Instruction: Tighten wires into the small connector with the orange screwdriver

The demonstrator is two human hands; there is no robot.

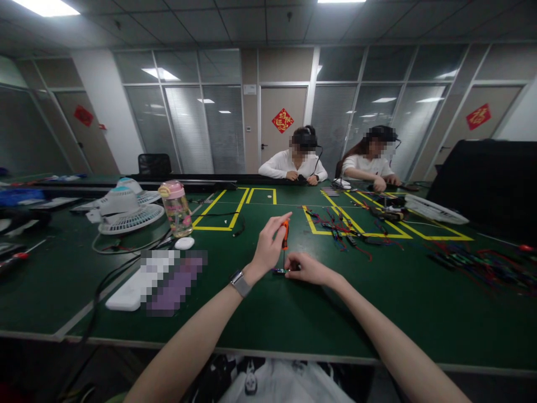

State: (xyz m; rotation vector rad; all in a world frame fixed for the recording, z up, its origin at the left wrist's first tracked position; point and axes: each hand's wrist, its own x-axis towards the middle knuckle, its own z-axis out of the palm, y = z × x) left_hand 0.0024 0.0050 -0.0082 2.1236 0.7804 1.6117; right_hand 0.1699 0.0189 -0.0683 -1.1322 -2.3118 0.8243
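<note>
Head view: a long green table is seen from above, marked with yellow tape rectangles. Two bare forearms reach in from the bottom edge and meet near the middle of the table.

The left hand, with a watch on its wrist, is closed around the orange handle of a small screwdriver. The screwdriver is held upright, tip pointing down. The right hand lies low on the table just beside it, its fingers pinched on a small dark part that rests on the green surface directly under the screwdriver tip. Whether the tip touches the part cannot be told.

To the left of the hands lie a white flat device, a small white oval object, a clear bottle with a pink lid and a white fan lying flat, with dark cables trailing across the table. To the right, tangles of red and dark wires are spread inside the yellow markings, and more wires lie at the far right.

At the far side of the table two people in white tops are seated, each with a head-worn device, their hands resting on the table edge. Behind them stand glass partitions and doors with red decorations.
</note>
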